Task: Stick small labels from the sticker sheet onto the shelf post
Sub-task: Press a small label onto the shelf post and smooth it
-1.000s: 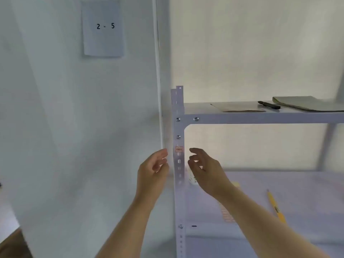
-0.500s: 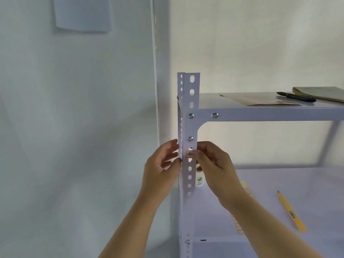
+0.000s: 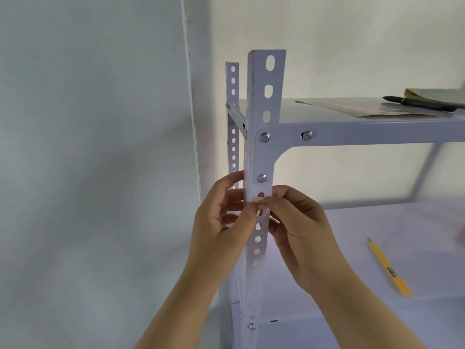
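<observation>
On post [image 3: 261,157], both thumbs seemingly press label [image 3: 259,200].

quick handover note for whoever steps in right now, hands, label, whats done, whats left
Left hand: thumb pressing the small red-bordered paper label against the white perforated metal shelf post, fingers behind the post.
Right hand: fingertips pinching the label's right edge at the post.
Label sits just below the lower bolt.
Done: the label is placed on the post.
Left: smooth it flat, then let go. The sticker sheet is not identifiable in view.
</observation>
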Action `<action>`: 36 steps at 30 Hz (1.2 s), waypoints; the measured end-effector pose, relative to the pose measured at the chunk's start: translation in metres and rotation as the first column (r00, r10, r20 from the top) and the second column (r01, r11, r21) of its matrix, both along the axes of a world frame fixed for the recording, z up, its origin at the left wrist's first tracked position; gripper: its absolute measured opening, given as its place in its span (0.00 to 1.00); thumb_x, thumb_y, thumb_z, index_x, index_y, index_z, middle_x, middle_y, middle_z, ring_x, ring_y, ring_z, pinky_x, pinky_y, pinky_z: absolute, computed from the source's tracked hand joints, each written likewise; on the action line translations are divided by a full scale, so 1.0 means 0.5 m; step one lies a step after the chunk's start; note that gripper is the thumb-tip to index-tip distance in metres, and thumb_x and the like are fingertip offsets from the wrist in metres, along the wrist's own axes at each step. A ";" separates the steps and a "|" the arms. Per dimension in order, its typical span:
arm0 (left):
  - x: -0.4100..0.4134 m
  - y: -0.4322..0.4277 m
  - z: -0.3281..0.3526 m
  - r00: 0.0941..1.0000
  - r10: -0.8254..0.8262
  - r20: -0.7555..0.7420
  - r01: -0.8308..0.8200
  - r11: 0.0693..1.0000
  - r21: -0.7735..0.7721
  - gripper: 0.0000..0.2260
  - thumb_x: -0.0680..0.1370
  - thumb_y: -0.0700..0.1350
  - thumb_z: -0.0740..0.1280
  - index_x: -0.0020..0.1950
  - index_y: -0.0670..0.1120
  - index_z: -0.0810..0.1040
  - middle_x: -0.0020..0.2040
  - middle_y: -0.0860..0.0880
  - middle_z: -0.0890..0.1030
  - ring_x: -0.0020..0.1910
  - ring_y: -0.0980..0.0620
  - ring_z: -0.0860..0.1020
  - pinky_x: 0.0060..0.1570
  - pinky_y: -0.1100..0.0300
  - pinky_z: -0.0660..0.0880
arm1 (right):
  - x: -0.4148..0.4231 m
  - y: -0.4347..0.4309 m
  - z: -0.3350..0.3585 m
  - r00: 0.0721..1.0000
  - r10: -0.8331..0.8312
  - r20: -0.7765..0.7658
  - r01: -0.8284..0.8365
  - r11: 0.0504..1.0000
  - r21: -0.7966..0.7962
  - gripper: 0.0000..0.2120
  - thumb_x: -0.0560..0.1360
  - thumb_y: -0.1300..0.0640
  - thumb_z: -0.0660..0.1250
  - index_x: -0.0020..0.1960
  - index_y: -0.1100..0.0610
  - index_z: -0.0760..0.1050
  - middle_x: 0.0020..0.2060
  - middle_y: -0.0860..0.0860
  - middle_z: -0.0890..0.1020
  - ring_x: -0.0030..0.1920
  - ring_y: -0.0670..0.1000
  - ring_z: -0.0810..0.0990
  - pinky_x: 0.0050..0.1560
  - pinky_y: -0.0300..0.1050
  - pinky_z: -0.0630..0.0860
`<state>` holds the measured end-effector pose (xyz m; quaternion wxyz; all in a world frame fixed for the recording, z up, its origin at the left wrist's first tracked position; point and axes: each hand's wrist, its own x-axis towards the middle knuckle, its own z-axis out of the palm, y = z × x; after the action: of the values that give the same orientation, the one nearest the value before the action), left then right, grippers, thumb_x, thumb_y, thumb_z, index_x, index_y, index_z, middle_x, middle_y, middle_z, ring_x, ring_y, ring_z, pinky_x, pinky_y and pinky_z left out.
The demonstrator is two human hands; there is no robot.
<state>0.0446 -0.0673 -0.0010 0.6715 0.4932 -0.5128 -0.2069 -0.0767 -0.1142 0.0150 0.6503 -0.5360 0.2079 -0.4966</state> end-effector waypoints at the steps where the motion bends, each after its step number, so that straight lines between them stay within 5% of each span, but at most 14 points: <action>1: -0.001 -0.001 0.000 1.000 0.005 -0.006 -0.005 1.000 0.003 0.18 0.73 0.45 0.70 0.61 0.59 0.78 0.49 0.52 0.87 0.48 0.50 0.86 0.52 0.45 0.82 | 0.000 -0.003 -0.001 0.999 0.040 0.025 -0.040 0.999 0.031 0.06 0.76 0.67 0.64 0.42 0.66 0.77 0.51 0.73 0.81 0.47 0.66 0.81 0.48 0.51 0.78; 3: -0.002 -0.003 0.000 1.000 0.016 -0.023 -0.016 1.000 0.005 0.18 0.73 0.43 0.69 0.61 0.60 0.79 0.48 0.51 0.88 0.48 0.50 0.86 0.53 0.47 0.83 | 0.000 -0.007 -0.002 0.993 0.105 0.058 -0.110 0.990 0.086 0.07 0.76 0.67 0.63 0.47 0.73 0.75 0.51 0.72 0.82 0.47 0.64 0.82 0.47 0.48 0.80; 7: -0.002 -0.005 -0.006 0.999 0.025 -0.046 -0.025 1.000 0.000 0.20 0.73 0.41 0.69 0.63 0.57 0.79 0.48 0.50 0.88 0.49 0.48 0.86 0.53 0.48 0.82 | 0.007 -0.012 -0.005 0.990 0.131 0.046 -0.137 0.974 0.180 0.14 0.76 0.64 0.62 0.55 0.75 0.74 0.55 0.76 0.78 0.48 0.73 0.78 0.51 0.59 0.73; 10: -0.002 -0.005 -0.013 0.998 0.015 -0.063 -0.016 1.000 -0.014 0.21 0.75 0.39 0.69 0.67 0.53 0.78 0.49 0.48 0.88 0.50 0.48 0.86 0.52 0.53 0.82 | 0.010 -0.007 -0.005 0.992 0.117 0.056 -0.127 0.962 0.241 0.16 0.74 0.61 0.63 0.54 0.75 0.74 0.57 0.78 0.73 0.47 0.64 0.75 0.51 0.59 0.69; 15: 0.003 -0.007 -0.021 0.998 -0.001 -0.067 -0.002 0.999 -0.048 0.23 0.76 0.37 0.68 0.71 0.51 0.76 0.51 0.47 0.88 0.50 0.51 0.86 0.50 0.61 0.80 | 0.007 -0.006 -0.003 0.972 0.199 0.128 -0.231 0.917 0.325 0.11 0.73 0.64 0.64 0.49 0.71 0.79 0.57 0.74 0.77 0.49 0.61 0.77 0.61 0.64 0.73; 20: 0.005 -0.008 -0.025 0.997 -0.035 -0.076 0.029 0.997 -0.076 0.23 0.77 0.36 0.67 0.72 0.50 0.75 0.51 0.47 0.87 0.50 0.52 0.86 0.52 0.59 0.80 | 0.007 -0.007 0.009 0.959 0.234 0.159 -0.278 0.883 0.379 0.12 0.65 0.64 0.70 0.47 0.68 0.81 0.59 0.73 0.77 0.49 0.60 0.76 0.55 0.57 0.70; 27: 0.004 -0.015 -0.030 0.997 -0.043 -0.062 0.037 0.995 -0.096 0.24 0.77 0.36 0.67 0.73 0.47 0.74 0.51 0.49 0.87 0.48 0.51 0.85 0.53 0.58 0.80 | 0.004 -0.017 0.005 0.954 0.233 0.188 -0.292 0.861 0.415 0.13 0.72 0.68 0.65 0.54 0.75 0.75 0.56 0.71 0.80 0.48 0.60 0.78 0.55 0.55 0.73; 33: 0.005 -0.013 -0.025 0.997 -0.056 -0.052 0.050 0.993 -0.108 0.24 0.75 0.44 0.69 0.73 0.49 0.74 0.52 0.48 0.87 0.50 0.51 0.85 0.55 0.56 0.80 | 0.004 -0.013 0.003 0.963 0.217 0.158 -0.263 0.879 0.397 0.19 0.66 0.64 0.70 0.57 0.70 0.79 0.56 0.69 0.82 0.56 0.72 0.78 0.66 0.64 0.70; 36: 0.005 -0.013 -0.025 0.996 -0.064 -0.058 0.057 0.993 -0.105 0.25 0.75 0.44 0.68 0.73 0.49 0.74 0.52 0.48 0.87 0.51 0.50 0.86 0.55 0.56 0.80 | 0.004 -0.013 0.006 0.962 0.213 0.170 -0.264 0.880 0.394 0.20 0.66 0.64 0.70 0.57 0.72 0.77 0.57 0.70 0.81 0.53 0.70 0.78 0.61 0.60 0.72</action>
<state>0.0472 -0.0739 -0.0135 0.7049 0.4355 -0.5167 -0.2155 -0.0747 -0.1206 0.0181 0.8164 -0.3766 0.2003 -0.3892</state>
